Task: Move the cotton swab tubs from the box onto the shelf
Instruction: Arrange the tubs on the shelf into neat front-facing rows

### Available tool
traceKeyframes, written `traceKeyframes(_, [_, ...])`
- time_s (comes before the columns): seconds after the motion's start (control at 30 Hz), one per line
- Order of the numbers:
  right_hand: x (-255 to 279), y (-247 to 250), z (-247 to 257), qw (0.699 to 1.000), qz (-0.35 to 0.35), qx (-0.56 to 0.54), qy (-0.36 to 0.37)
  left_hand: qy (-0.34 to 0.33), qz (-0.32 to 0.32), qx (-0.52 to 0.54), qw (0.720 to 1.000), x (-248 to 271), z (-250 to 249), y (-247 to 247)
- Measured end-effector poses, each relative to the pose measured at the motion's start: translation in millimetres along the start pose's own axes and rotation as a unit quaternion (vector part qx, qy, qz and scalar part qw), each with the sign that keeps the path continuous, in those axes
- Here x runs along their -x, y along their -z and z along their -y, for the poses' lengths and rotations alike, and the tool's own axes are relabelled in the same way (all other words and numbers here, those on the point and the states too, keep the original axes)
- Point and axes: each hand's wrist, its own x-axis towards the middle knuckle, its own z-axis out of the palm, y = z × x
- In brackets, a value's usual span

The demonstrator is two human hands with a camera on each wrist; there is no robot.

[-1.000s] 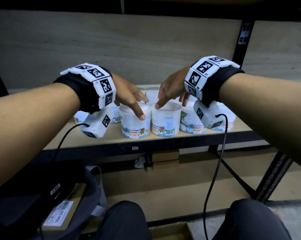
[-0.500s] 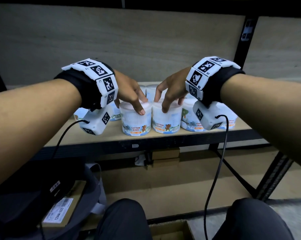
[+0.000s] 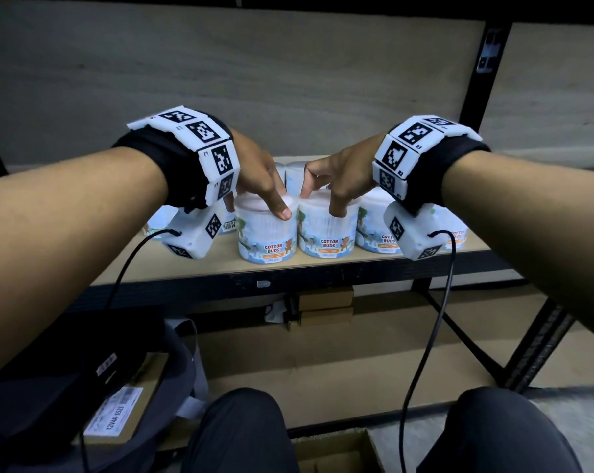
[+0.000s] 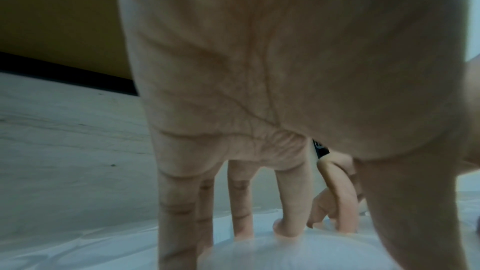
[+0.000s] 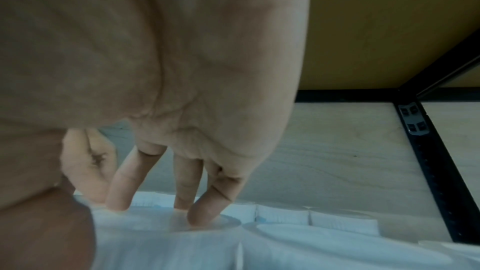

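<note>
Two white cotton bud tubs stand side by side at the front of the wooden shelf (image 3: 193, 264). My left hand (image 3: 261, 189) grips the left tub (image 3: 266, 240) from above, thumb at the front of the lid, fingers down behind it. My right hand (image 3: 336, 186) grips the right tub (image 3: 328, 233) the same way. Both labels face forward. In the left wrist view the fingers (image 4: 182, 202) reach down round the tub lid (image 4: 298, 254). The right wrist view shows fingertips (image 5: 202, 212) pressed on the tub lid (image 5: 161, 239).
More tubs stand around the pair: behind (image 3: 297, 175), at the right (image 3: 374, 230) and at the left (image 3: 155, 223). A black shelf upright (image 3: 476, 90) rises at the right. An open cardboard box (image 3: 336, 452) lies between my knees. A labelled box (image 3: 124, 414) sits lower left.
Both hands went from fingertips resting on the lids to gripping them. The two front tubs have turned so their labels face forward.
</note>
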Motion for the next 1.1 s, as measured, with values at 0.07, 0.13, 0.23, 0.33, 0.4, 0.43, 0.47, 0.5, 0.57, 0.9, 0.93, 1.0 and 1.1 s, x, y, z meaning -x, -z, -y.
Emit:
traceKeyframes(0.07, [-3,-1,-1,1.000,-0.006,-0.009,0.005,-0.002,0.006,0.001,1.000,0,3,2])
traceKeyframes(0.13, [-5,-2,-3,1.000,-0.005,-0.022,0.014,-0.006,0.006,0.002,1.000,0,5,3])
traceKeyframes(0.23, [-6,0,-9,0.993,0.007,-0.110,0.045,-0.019,0.012,0.007,1.000,2,9,4])
traceKeyframes(0.33, [-3,8,-17,0.971,-0.001,-0.233,0.046,-0.028,0.006,0.016,0.999,3,11,3])
traceKeyframes(0.4, [-1,12,-23,0.969,-0.010,-0.244,0.031,-0.033,0.005,0.015,0.999,4,11,3])
traceKeyframes(0.43, [0,14,-26,0.972,-0.011,-0.233,0.022,-0.035,0.003,0.013,0.999,5,11,3])
traceKeyframes(0.47, [0,14,-29,0.975,-0.011,-0.220,0.013,-0.037,0.000,0.010,0.999,5,11,2])
traceKeyframes(0.5, [1,14,-31,0.978,-0.012,-0.209,0.007,-0.039,-0.004,0.007,0.999,6,11,3])
traceKeyframes(0.57, [2,12,-34,0.981,-0.004,-0.192,-0.001,-0.043,-0.017,0.002,0.999,7,10,1])
traceKeyframes(0.9, [2,3,-28,0.994,-0.030,-0.108,0.003,-0.046,-0.042,-0.002,0.998,9,9,-1])
traceKeyframes(0.93, [2,3,-28,0.994,-0.030,-0.108,0.001,-0.044,-0.043,-0.007,0.998,7,9,-1])
traceKeyframes(1.0, [3,3,-29,0.994,-0.024,-0.108,0.002,-0.037,-0.041,-0.017,0.998,6,9,-1])
traceKeyframes(1.1, [6,5,-34,0.991,-0.018,-0.132,0.006,-0.011,-0.045,-0.049,0.998,4,1,1])
